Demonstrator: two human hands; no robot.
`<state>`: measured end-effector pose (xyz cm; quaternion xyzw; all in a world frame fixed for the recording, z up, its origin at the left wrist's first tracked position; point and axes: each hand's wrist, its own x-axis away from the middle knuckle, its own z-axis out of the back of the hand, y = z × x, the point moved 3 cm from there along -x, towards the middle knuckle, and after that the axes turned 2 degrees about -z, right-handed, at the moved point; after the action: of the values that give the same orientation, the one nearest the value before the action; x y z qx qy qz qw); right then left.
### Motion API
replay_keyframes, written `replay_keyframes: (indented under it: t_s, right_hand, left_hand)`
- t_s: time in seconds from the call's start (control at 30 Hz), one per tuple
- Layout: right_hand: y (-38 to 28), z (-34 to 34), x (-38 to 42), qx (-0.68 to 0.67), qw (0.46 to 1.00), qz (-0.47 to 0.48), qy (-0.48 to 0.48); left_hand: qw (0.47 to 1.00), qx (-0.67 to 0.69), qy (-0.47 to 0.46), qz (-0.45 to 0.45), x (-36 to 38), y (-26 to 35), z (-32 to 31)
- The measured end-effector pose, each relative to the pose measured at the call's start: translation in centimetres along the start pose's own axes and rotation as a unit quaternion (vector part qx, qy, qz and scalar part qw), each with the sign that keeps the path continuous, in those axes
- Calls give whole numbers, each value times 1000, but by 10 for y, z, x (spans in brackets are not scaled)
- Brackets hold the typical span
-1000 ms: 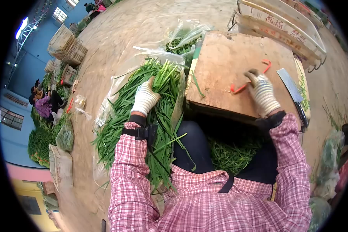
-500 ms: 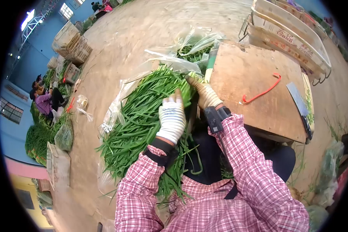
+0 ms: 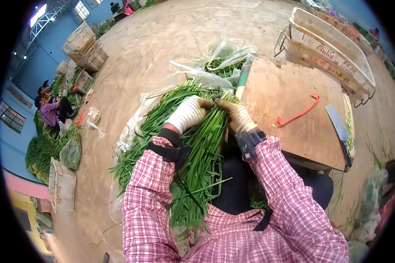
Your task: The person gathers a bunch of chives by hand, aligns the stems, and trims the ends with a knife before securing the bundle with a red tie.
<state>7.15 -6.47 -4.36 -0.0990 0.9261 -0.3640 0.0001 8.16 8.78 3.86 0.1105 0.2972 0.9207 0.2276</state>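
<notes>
My right hand (image 3: 238,115), in a stained pale glove, is closed round the pale stalk ends of a bunch of garlic chives (image 3: 204,151). The bunch's long leaves hang down towards my lap. My left hand (image 3: 186,115), in a white ribbed glove, meets it at the top of the bunch, its fingers bent and closed on the stalks; the fingertips are partly hidden. Beneath and to the left lies a larger heap of the same chives (image 3: 151,127) on clear plastic sheeting (image 3: 126,138).
Right of me stands a wooden board (image 3: 289,92) bearing a red tie (image 3: 299,111) and a knife (image 3: 339,131). Beyond it are white plastic crates (image 3: 333,52). A plastic bag of greens (image 3: 226,65) lies ahead. Another person (image 3: 50,111) sits at far left beside greens.
My left hand has moved from lying over the leaves up to the stalk ends beside my right hand. The gripped bunch now hangs more distinctly apart from the heap.
</notes>
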Motion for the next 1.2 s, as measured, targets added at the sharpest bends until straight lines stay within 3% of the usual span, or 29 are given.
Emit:
replay_keyframes:
  t_s: [0.03,0.1,0.13,0.17,0.23,0.3,0.37,0.4,0.43,0.53,0.57,0.6,0.63,0.7,0.77,0.8,0.9,0.97,1.03,1.07,1.1,1.17,1.2]
  right_hand:
    - [-1,-2,3,36,998,52,-14]
    - [4,-4,16,-18,998,52,-5]
    - [5,-7,26,-41,996,81,-5]
    - [5,-10,35,-62,992,109,-7]
    - [2,-19,45,-51,991,118,-23]
    - [-2,-20,51,19,985,172,1]
    - [-18,-34,57,24,984,171,-37]
    - [-28,-44,62,59,980,186,-43]
    - [-42,-59,67,94,973,203,-51]
    - [-93,-116,90,173,950,229,-126]
    - [-113,-134,102,205,940,245,-119]
    - [-138,-140,101,367,826,401,-148]
    - [-152,-156,109,180,887,358,-231]
    - [-208,-197,143,108,836,318,-433]
    - [-242,-177,137,224,791,487,-295]
    - [-254,-172,140,227,794,498,-264]
    - [-265,-148,147,170,862,434,-198]
    - [-259,-128,155,133,896,393,-158]
    - [-240,-107,163,91,924,355,-108]
    - [-224,-98,170,69,935,337,-86]
    - [-211,-88,177,71,929,358,-62]
    - [-186,-51,186,45,927,371,-42]
    - [-180,-33,194,19,919,392,-38]
  left_hand:
    - [998,45,35,-34,-4,-7,10]
    - [984,89,152,-14,-15,-31,30]
    - [976,169,124,-58,-19,-29,33]
    - [952,292,35,-85,-21,-26,27]
    - [966,233,-58,-96,-11,3,11]
    - [977,105,-166,-87,-12,-21,-11]
    - [928,316,-196,39,-15,-67,-31]
    - [938,239,-232,98,10,-19,-12]
    - [938,242,-228,99,11,-36,-16]
    - [896,368,-177,-175,13,-120,-32]
    - [907,349,-184,-151,17,-121,-32]
    - [925,314,-185,-109,22,-118,-27]
    - [941,274,-185,-76,26,-115,-23]
    - [965,193,-172,-41,34,-108,-13]
    - [983,114,-139,-42,28,-101,2]
    - [989,81,-111,-55,24,-95,15]
    - [992,59,-3,-114,6,-62,68]
    - [979,156,31,-130,-7,-18,94]
    - [856,460,-72,-224,-22,40,83]
    - [926,276,-74,-246,-14,97,66]
    - [881,361,-168,-256,-14,127,39]
    - [831,403,-310,-225,7,156,-29]
    - [830,402,-340,-185,17,150,-54]
